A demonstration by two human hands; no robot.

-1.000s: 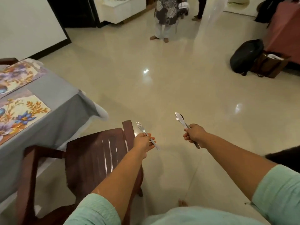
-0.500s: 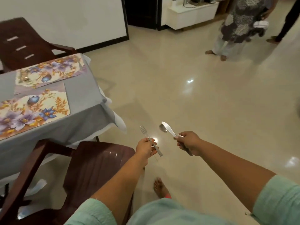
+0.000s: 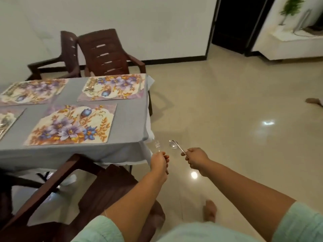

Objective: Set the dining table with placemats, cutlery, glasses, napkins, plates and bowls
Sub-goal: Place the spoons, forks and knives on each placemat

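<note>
Since the frame 0.5 s ago your view has swung left: more of the table shows, w/ four floral mats in sight, and both hands sit closer to its corner. Your left hand [image 3: 158,161] has its fingers curled round the handle of a fork [image 3: 156,145], tines blurred and pointing up and away, just past your fingertips toward the draped cloth edge. Your right hand [image 3: 196,158] pinches a spoon [image 3: 173,144] by the handle, bowl ahead of the knuckles; a knife may sit w/ it, can't tell in the blur. Holding both by the handles keeps the eating ends clean and ready to lay down. Left of your left fingers, the near chair [image 3: 57,186] stands between you and the table. Beyond it, the nearest placemat [image 3: 71,124] lies bare on the grey tablecloth [image 3: 129,119], prob. the first spot for this cutlery: fork on its left side, spoon on its right. Further off, the other mats also lie bare, and two more chairs stand against the wall.
</note>
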